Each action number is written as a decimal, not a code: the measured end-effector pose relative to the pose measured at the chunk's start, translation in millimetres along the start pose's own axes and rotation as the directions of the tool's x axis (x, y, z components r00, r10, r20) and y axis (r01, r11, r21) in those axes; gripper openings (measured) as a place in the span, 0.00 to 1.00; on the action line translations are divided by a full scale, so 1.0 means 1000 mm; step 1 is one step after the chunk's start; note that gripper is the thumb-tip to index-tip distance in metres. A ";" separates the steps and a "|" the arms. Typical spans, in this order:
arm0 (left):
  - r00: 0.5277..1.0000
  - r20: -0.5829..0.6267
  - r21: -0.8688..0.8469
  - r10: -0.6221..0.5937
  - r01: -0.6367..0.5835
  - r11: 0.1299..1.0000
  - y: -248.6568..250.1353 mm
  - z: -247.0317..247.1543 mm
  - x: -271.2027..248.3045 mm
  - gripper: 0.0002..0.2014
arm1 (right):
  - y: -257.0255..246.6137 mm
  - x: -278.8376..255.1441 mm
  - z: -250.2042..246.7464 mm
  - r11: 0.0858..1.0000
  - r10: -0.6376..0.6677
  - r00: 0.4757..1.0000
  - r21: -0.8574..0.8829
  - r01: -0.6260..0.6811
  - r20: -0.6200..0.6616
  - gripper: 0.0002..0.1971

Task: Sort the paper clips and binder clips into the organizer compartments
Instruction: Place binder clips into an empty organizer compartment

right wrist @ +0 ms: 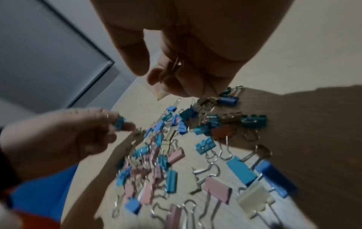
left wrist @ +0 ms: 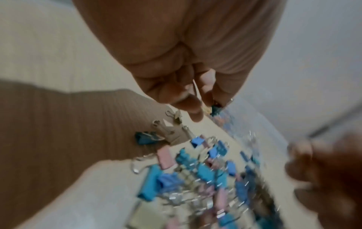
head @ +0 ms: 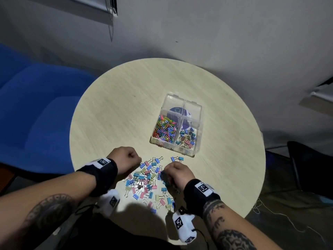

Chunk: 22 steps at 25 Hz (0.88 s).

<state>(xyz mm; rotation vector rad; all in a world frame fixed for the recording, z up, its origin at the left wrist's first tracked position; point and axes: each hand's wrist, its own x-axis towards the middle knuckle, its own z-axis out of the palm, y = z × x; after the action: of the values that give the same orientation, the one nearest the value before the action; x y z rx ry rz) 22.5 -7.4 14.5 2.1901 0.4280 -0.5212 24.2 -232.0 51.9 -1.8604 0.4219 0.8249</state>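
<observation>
1. Head view showed both hands low over a loose pile of binder clips (head: 144, 179) on the round table (head: 117, 105), with the clear organizer (head: 195, 141) farther out, well apart from the hands.
2. The organizer's near-left compartment held coloured paper clips (head: 164, 129); its near-right one held sorted binder clips (head: 186, 139). The two far compartments looked unfilled.
3. The left hand (head: 126, 159) was curled, pinching a teal binder clip (right wrist: 119, 123) at its fingertips (left wrist: 195, 108).
4. The right hand (head: 177, 175) was also curled, with a wire handle and a pale clip showing among its fingers (right wrist: 172, 82); several clips seemed gathered there.
5. These clips were likely light, stiff and springy; their wire handles tangle, so one lifted may drag neighbours.
6. Best hold was probably across the painted body, thumb against finger, not by the slippery wire loops.
</observation>
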 end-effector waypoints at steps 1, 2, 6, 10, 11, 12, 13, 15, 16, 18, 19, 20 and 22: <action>0.996 0.020 -0.254 -0.081 0.084 0.963 0.001 0.000 -0.004 0.08 | -0.001 -0.002 0.008 0.998 -0.014 0.999 -0.068 0.017 0.041 0.05; 0.988 0.066 -0.486 -0.141 0.155 0.860 0.004 0.001 -0.008 0.06 | -0.003 -0.004 0.016 0.989 -0.020 0.997 -0.148 0.031 0.074 0.04; 0.963 0.169 -0.728 -0.210 0.266 0.632 -0.007 -0.005 -0.015 0.05 | -0.007 0.010 0.052 0.720 -0.161 0.964 -0.643 0.261 0.210 0.10; 0.944 0.214 -0.710 -0.252 0.328 0.623 -0.026 -0.010 -0.018 0.07 | -0.008 0.029 0.074 0.450 -0.246 0.899 -0.778 0.438 0.363 0.18; 0.938 0.209 -0.710 -0.276 0.339 0.617 -0.032 -0.012 -0.020 0.07 | -0.007 0.033 0.077 0.397 -0.249 0.889 -0.796 0.456 0.385 0.16; 0.936 0.201 -0.704 -0.287 0.342 0.622 -0.038 -0.013 -0.021 0.09 | -0.007 0.035 0.078 0.361 -0.253 0.882 -0.807 0.467 0.397 0.15; 0.938 0.198 -0.681 -0.284 0.340 0.649 -0.044 -0.013 -0.021 0.11 | -0.008 0.036 0.078 0.339 -0.258 0.880 -0.816 0.468 0.398 0.14; 0.950 0.189 -0.566 -0.248 0.312 0.763 -0.053 -0.014 -0.023 0.11 | -0.007 0.039 0.076 0.348 -0.284 0.878 -0.812 0.468 0.385 0.12; 0.960 0.167 -0.471 -0.226 0.279 0.837 -0.055 -0.014 -0.024 0.11 | -0.008 0.040 0.073 0.377 -0.296 0.882 -0.803 0.461 0.367 0.11; 0.981 0.094 -0.222 -0.167 0.185 0.957 -0.059 -0.013 -0.025 0.09 | -0.011 0.040 0.064 0.544 -0.315 0.912 -0.738 0.400 0.262 0.09; 0.989 0.075 -0.098 -0.124 0.131 0.987 -0.059 -0.013 -0.025 0.07 | -0.010 0.040 0.060 0.681 -0.295 0.938 -0.648 0.340 0.182 0.08; 0.994 0.075 0.001 -0.080 0.080 0.997 -0.057 -0.013 -0.024 0.06 | -0.011 0.038 0.055 0.824 -0.257 0.959 -0.491 0.283 0.122 0.07; 0.995 0.095 0.105 -0.016 0.006 0.994 -0.051 -0.010 -0.021 0.03 | -0.013 0.034 0.045 0.977 -0.161 0.986 -0.135 0.165 0.040 0.05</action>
<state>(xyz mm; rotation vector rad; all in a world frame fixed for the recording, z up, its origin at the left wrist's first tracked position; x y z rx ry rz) -17.2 28.3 -2.3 2.2532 0.3687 -0.6652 40.4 -183.0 24.8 -1.9793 0.1946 0.7842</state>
